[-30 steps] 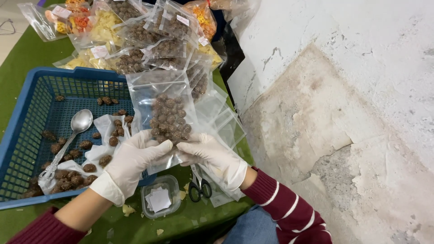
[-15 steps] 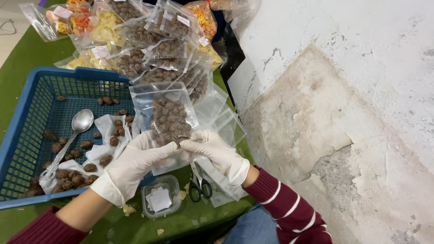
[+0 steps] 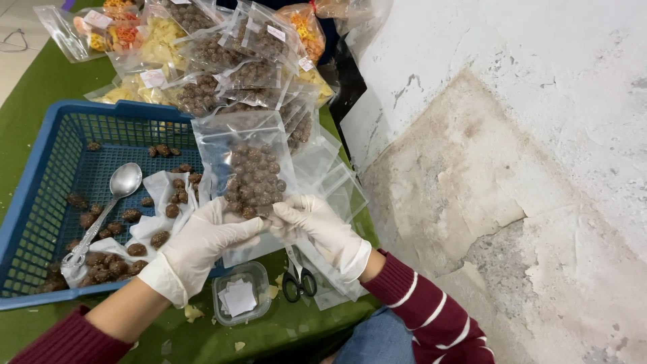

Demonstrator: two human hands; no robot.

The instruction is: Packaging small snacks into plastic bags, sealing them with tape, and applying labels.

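Note:
Both my hands wear white gloves and hold one clear plastic bag [image 3: 246, 165] of small brown round snacks upright above the table. My left hand [image 3: 202, 243] grips the bag's lower left corner. My right hand [image 3: 317, 226] pinches its lower right side. The bag's top is open and its bottom half is full. Below my hands lie black-handled scissors [image 3: 298, 280] and a small clear tub [image 3: 241, 296] with white paper slips in it.
A blue plastic basket [image 3: 40, 182] at left holds loose brown snacks, white paper and a metal spoon [image 3: 108, 202]. Several filled snack bags [image 3: 222, 54] are piled at the back. Empty clear bags [image 3: 337, 192] lie at right. A cracked white wall [image 3: 505, 135] borders the green table [image 3: 40, 87].
The bag has dropped slightly and my hands have shifted a little along its lower edge. The camera view has moved a bit.

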